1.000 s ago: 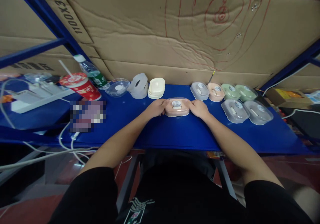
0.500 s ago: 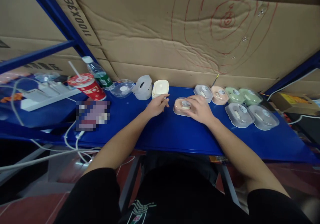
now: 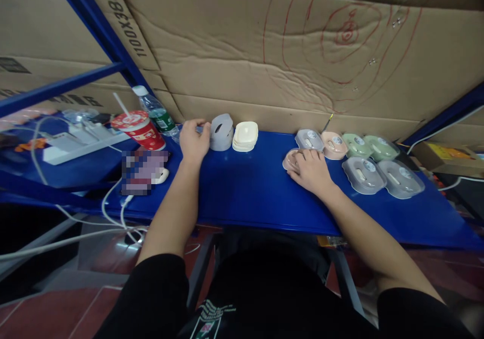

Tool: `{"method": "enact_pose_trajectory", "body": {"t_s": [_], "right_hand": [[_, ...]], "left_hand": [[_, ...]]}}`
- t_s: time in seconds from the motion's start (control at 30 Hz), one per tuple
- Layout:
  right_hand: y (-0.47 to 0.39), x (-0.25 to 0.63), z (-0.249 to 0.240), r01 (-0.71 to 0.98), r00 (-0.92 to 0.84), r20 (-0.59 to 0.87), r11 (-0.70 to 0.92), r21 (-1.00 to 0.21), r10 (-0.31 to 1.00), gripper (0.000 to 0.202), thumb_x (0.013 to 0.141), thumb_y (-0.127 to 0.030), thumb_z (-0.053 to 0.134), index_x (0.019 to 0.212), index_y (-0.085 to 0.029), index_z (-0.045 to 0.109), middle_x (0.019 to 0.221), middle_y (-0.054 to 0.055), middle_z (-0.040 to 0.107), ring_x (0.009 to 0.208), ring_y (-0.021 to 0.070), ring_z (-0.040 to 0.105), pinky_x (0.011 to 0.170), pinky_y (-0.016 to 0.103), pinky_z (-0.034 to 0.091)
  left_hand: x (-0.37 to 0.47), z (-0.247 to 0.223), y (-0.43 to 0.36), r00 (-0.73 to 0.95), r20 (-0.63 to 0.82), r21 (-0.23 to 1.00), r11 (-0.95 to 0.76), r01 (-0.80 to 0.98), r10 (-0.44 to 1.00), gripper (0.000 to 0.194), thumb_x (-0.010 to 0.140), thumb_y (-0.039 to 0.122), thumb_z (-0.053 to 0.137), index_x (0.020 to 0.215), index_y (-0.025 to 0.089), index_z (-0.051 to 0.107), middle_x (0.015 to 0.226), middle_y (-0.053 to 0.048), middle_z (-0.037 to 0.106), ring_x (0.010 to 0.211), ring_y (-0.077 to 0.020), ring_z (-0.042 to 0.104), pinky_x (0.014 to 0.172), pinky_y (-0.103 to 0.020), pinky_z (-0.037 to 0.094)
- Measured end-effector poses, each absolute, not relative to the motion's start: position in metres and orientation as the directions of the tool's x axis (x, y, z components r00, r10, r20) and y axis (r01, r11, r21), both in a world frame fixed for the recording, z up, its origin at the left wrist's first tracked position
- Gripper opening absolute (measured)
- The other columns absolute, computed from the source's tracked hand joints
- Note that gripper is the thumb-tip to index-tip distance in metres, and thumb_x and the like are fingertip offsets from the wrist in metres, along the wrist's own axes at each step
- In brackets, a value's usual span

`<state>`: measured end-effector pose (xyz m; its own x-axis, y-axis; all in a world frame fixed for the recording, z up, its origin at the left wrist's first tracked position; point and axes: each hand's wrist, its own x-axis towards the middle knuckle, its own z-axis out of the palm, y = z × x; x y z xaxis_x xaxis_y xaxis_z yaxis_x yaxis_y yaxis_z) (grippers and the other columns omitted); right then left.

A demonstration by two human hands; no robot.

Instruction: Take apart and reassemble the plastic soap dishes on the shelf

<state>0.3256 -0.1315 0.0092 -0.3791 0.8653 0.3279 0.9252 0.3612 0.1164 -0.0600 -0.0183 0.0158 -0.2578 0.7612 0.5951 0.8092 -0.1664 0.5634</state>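
My right hand (image 3: 313,172) is wrapped over a small pink box with a clear lid (image 3: 290,161), which rests on the blue table. Most of the box is hidden under the fingers. Further left, my left hand (image 3: 194,139) hovers over a clear plastic lid (image 3: 204,130), fingers bent and a little apart; the hand covers most of this lid. Just to its right stands a stack of frosted plastic pieces (image 3: 222,133), each with a dark slot visible. Beside that sits a stack of cream-coloured trays (image 3: 245,136).
Several lidded boxes in grey (image 3: 365,175), pink (image 3: 334,145) and green (image 3: 355,145) stand at the right. At the left are a red drink cup (image 3: 139,129), a water bottle (image 3: 159,112), a power strip (image 3: 83,145) and cables. A cardboard wall (image 3: 234,66) rises behind the table.
My left hand has moved left from the cream trays to the clear lid. My right hand has slid the pink box to the right, towards the other boxes.
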Motion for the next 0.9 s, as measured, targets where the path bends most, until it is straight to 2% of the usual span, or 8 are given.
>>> {"method": "enact_pose_trajectory", "body": {"t_s": [0.13, 0.23, 0.33, 0.43, 0.53, 0.63, 0.77, 0.9], "right_hand": [[-0.129, 0.327, 0.002, 0.898, -0.441, 0.333, 0.409, 0.165, 0.834, 0.072, 0.099, -0.043, 0.065, 0.162, -0.015, 0.046, 0.169, 0.021, 0.046, 0.156, 0.0471, 0.037, 0.127, 0.068, 0.024], [-0.127, 0.329, 0.001, 0.899, -0.437, 0.257, 0.418, 0.129, 0.862, 0.067, 0.103, -0.038, 0.056, 0.166, -0.018, 0.043, 0.172, 0.018, 0.044, 0.158, 0.0438, 0.039, 0.126, 0.066, 0.032], [-0.127, 0.328, 0.004, 0.908, -0.418, 0.22, 0.406, 0.101, 0.881, 0.062, 0.106, -0.034, 0.05, 0.165, -0.017, 0.044, 0.173, 0.018, 0.043, 0.157, 0.0432, 0.042, 0.123, 0.065, 0.038], [-0.129, 0.326, 0.007, 0.918, -0.396, 0.213, 0.381, 0.108, 0.893, 0.06, 0.106, -0.033, 0.047, 0.165, -0.017, 0.045, 0.172, 0.019, 0.044, 0.156, 0.0446, 0.042, 0.12, 0.067, 0.041], [-0.13, 0.328, 0.008, 0.937, -0.347, 0.199, 0.329, 0.118, 0.917, 0.063, 0.104, -0.035, 0.051, 0.164, -0.015, 0.044, 0.172, 0.022, 0.043, 0.153, 0.0482, 0.043, 0.114, 0.071, 0.044], [-0.131, 0.337, 0.009, 0.961, -0.277, 0.198, 0.265, 0.083, 0.94, 0.063, 0.104, -0.038, 0.053, 0.161, -0.013, 0.047, 0.167, 0.025, 0.048, 0.148, 0.0503, 0.048, 0.112, 0.074, 0.044], [-0.132, 0.347, 0.012, 0.984, -0.18, 0.299, 0.174, 0.045, 0.937, 0.063, 0.102, -0.055, 0.057, 0.144, -0.009, 0.063, 0.153, 0.029, 0.061, 0.144, 0.0545, 0.05, 0.118, 0.08, 0.032], [-0.138, 0.337, 0.014, 0.957, -0.269, 0.412, 0.289, 0.013, 0.871, 0.062, 0.102, -0.056, 0.059, 0.145, -0.011, 0.064, 0.16, 0.027, 0.055, 0.152, 0.0527, 0.043, 0.124, 0.079, 0.025]], "left_hand": [[-0.032, 0.005, -0.025, -0.06, 0.589, 0.491, -0.297, 0.819, 0.806, 0.031, 0.101, 0.035, 0.058, 0.121, 0.017, 0.073, 0.12, -0.013, 0.074, 0.118, -0.0282, 0.068, 0.108, -0.041, 0.051], [0.003, -0.005, -0.036, 0.202, 0.503, 0.413, -0.438, 0.798, 0.841, 0.04, 0.101, 0.039, 0.06, 0.132, 0.017, 0.07, 0.135, -0.014, 0.07, 0.126, -0.0301, 0.066, 0.11, -0.043, 0.052], [0.025, -0.014, -0.043, 0.323, 0.364, 0.378, -0.456, 0.806, 0.874, 0.059, 0.101, 0.045, 0.062, 0.152, 0.017, 0.058, 0.159, -0.016, 0.054, 0.132, -0.0334, 0.064, 0.111, -0.045, 0.053], [0.028, -0.02, -0.043, 0.332, 0.281, 0.344, -0.417, 0.841, 0.901, 0.072, 0.101, 0.047, 0.063, 0.163, 0.016, 0.045, 0.169, -0.018, 0.043, 0.142, -0.0373, 0.058, 0.116, -0.048, 0.051], [0.025, -0.022, -0.041, 0.322, 0.285, 0.323, -0.406, 0.855, 0.903, 0.073, 0.102, 0.046, 0.061, 0.164, 0.014, 0.042, 0.168, -0.019, 0.044, 0.148, -0.0372, 0.053, 0.119, -0.048, 0.049], [0.025, -0.02, -0.043, 0.308, 0.311, 0.318, -0.404, 0.858, 0.899, 0.064, 0.103, 0.043, 0.061, 0.159, 0.015, 0.05, 0.16, -0.018, 0.054, 0.141, -0.0351, 0.06, 0.116, -0.045, 0.052], [0.03, -0.017, -0.047, 0.278, 0.35, 0.33, -0.396, 0.857, 0.895, 0.049, 0.1, 0.041, 0.067, 0.145, 0.021, 0.065, 0.146, -0.012, 0.065, 0.135, -0.0319, 0.064, 0.112, -0.043, 0.055], [0.031, -0.017, -0.048, 0.178, 0.33, 0.35, -0.296, 0.889, 0.927, 0.064, 0.092, 0.055, 0.076, 0.146, 0.022, 0.065, 0.158, -0.014, 0.056, 0.131, -0.0344, 0.067, 0.108, -0.045, 0.058]]}}
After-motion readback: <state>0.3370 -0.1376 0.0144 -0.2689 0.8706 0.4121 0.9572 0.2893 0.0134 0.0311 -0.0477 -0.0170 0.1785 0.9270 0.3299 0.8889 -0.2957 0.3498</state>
